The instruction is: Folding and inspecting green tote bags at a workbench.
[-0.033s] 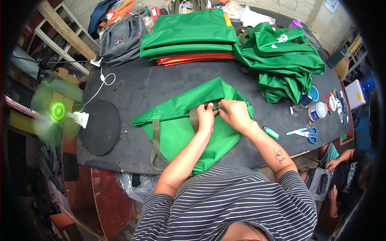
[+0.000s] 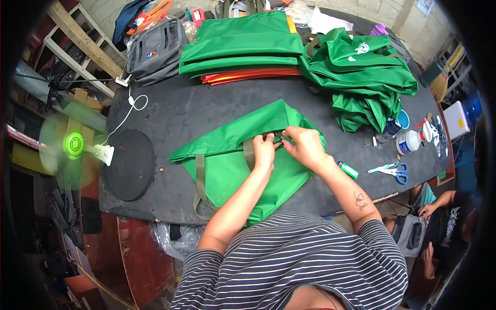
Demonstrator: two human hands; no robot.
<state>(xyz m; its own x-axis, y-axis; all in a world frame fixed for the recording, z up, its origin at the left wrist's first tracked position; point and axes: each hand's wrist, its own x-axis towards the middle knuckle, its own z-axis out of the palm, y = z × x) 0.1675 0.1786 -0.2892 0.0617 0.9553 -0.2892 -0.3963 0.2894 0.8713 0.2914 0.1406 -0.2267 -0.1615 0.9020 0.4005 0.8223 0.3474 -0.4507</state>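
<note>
A green fabric bag (image 2: 227, 178) with olive webbing straps (image 2: 200, 175) lies on the dark table in front of me, its upper edge folded over. My left hand (image 2: 264, 152) grips the bag at that fold, beside the end of one strap. Close to its fingertips, my right hand (image 2: 306, 149) is closed in a pinch at the same spot; what it pinches is too small to make out. A green lighter (image 2: 348, 170) and blue-handled scissors (image 2: 401, 174) lie right of my right forearm.
Folded green fabric (image 2: 240, 46) lies over orange pieces at the back, beside a grey bag (image 2: 157, 51). Heaped green bags (image 2: 361, 67) and a white spray bottle (image 2: 409, 142) are at right. A green fan (image 2: 74, 144) spins at left. Another person (image 2: 444, 227) sits lower right.
My right hand's thumb and fingertips have shifted very slightly at the fold. My left hand and the bag stay in place.
</note>
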